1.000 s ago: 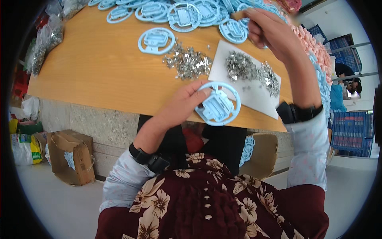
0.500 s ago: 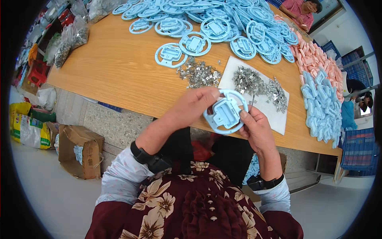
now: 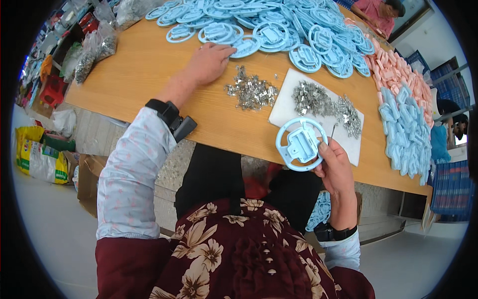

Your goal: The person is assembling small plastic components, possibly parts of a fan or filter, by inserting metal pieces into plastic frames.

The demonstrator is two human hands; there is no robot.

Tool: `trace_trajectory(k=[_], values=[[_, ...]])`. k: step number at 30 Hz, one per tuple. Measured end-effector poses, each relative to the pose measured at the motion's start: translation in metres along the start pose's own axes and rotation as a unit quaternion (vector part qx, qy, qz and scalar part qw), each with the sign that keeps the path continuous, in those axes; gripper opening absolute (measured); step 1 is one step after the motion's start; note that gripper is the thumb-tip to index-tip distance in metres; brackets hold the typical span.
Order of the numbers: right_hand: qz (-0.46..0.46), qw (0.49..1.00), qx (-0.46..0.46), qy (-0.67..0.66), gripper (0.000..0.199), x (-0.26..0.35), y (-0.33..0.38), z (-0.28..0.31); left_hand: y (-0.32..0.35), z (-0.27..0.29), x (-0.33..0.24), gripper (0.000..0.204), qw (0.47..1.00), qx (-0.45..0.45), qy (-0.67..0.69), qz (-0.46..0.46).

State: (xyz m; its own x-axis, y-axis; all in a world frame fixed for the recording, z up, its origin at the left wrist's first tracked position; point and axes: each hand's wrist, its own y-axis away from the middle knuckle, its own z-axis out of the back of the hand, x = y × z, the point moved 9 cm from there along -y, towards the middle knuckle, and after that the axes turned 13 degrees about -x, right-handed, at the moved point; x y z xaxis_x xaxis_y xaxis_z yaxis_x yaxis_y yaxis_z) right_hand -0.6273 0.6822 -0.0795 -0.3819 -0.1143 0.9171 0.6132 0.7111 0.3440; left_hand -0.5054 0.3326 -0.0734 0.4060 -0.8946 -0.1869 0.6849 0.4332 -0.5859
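In my right hand (image 3: 336, 162) is a light blue toy steering wheel (image 3: 302, 144), its rim pinched between thumb and fingers. A thin metal tool (image 3: 332, 132) also sticks up from that hand. The wheel is held above the table's near edge, its recessed middle facing up. My left hand (image 3: 210, 64) is stretched forward to the pile's front edge. Its thumb lies on the rim of another light blue steering wheel (image 3: 246, 47), and its other fingers are partly hidden. Small metal pieces (image 3: 252, 90) lie heaped nearby.
A white board (image 3: 343, 144) bears more metal pieces (image 3: 316, 99). Stacked blue wheels (image 3: 298, 25) cover the table's far side. At right lie pink parts (image 3: 401, 77) and blue parts (image 3: 406, 132). Filled clear bags (image 3: 94, 55) stand far left; another person (image 3: 378, 17) sits far right.
My left hand has let go of the held wheel and reached forward left to the pile. The right hand has moved slightly right with its wheel. The nearest loose wheel is gone from its spot.
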Motion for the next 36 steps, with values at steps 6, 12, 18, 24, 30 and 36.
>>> trace_trajectory(k=[6, 12, 18, 24, 30, 36], values=[[-0.021, 0.999, -0.024, 0.002, 0.027, -0.012, 0.009, 0.008, -0.017, 0.011, -0.023, 0.029, 0.991, 0.003, -0.130, -0.037], [-0.016, 1.000, -0.005, -0.008, 0.025, -0.013, 0.012, 0.005, -0.033, 0.006, -0.015, 0.037, 0.983, 0.020, -0.181, -0.012], [-0.026, 0.999, 0.000, -0.025, 0.026, -0.025, 0.009, 0.007, -0.034, 0.042, -0.034, 0.034, 0.996, -0.026, -0.075, -0.043], [-0.026, 0.998, 0.008, -0.051, 0.032, -0.029, 0.014, 0.010, 0.038, 0.058, -0.138, 0.043, 0.878, 0.200, 0.402, 0.169], [-0.066, 0.996, 0.028, -0.058, 0.027, -0.037, 0.021, -0.019, 0.122, 0.014, -0.199, 0.042, 0.552, 0.185, 0.685, 0.438], [0.154, 0.951, -0.130, 0.237, 0.031, -0.002, 0.007, 0.048, 0.109, 0.002, -0.198, 0.037, 0.522, 0.169, 0.708, 0.444]])
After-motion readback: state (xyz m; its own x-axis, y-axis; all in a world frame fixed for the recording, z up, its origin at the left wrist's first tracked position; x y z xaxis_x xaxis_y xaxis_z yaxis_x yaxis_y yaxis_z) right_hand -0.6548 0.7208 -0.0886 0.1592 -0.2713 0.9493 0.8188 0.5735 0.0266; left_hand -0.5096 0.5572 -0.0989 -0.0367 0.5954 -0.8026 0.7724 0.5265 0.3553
